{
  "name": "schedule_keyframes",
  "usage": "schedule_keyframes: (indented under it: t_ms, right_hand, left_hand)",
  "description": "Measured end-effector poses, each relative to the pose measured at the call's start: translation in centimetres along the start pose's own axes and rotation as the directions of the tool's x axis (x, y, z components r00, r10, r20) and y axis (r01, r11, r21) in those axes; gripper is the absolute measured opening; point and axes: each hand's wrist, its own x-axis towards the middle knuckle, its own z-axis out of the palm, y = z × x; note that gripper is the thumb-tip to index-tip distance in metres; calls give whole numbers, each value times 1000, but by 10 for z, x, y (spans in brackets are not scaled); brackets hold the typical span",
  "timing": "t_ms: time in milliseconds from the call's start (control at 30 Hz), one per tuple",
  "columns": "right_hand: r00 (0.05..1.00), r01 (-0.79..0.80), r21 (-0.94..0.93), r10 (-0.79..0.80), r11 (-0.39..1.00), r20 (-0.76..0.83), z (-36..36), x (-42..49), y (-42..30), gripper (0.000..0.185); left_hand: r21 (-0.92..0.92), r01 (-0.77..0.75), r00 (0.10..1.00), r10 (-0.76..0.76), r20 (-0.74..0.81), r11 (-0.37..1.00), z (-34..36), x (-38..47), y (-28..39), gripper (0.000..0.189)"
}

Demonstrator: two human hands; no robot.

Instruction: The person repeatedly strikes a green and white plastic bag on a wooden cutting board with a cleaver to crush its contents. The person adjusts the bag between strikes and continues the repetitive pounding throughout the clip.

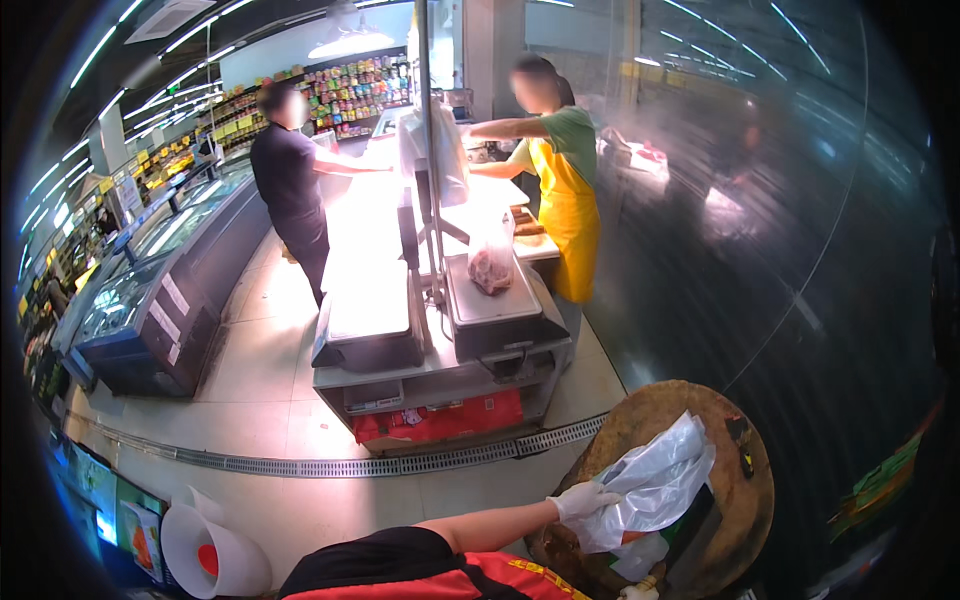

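Observation:
My left hand [586,501], in a white glove, is closed on the edge of a translucent plastic bag [660,472]. The bag spreads over a round wooden chopping block [742,525]. Below it, at the picture's bottom edge, part of my gloved right hand [639,591] shows by a smaller piece of clear plastic [641,555]; whether it holds anything is hard to tell. A dark flat object lies partly under the bag. A small black and yellow item [741,444] rests on the block's far right side.
A counter bears two scales [491,289], one with a bag of meat [491,262]. Two people stand beside it, one in a yellow apron [566,217]. A drain grate [480,454] crosses the floor. A white bin [214,551] stands lower left, near freezer cases [161,300].

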Motion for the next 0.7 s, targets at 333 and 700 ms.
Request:
schedule_keyframes:
  t_ms: [333, 700]
  right_hand:
    - [998, 17, 64, -21, 998, 60, -5, -8, -10, 13]
    - [988, 65, 122, -81, 990, 131, -42, -75, -100, 12]
  left_hand:
    - [-7, 143, 988, -143, -49, 990, -7, -12, 5, 56]
    - [-18, 37, 999, -36, 29, 999, -4, 1, -10, 59]
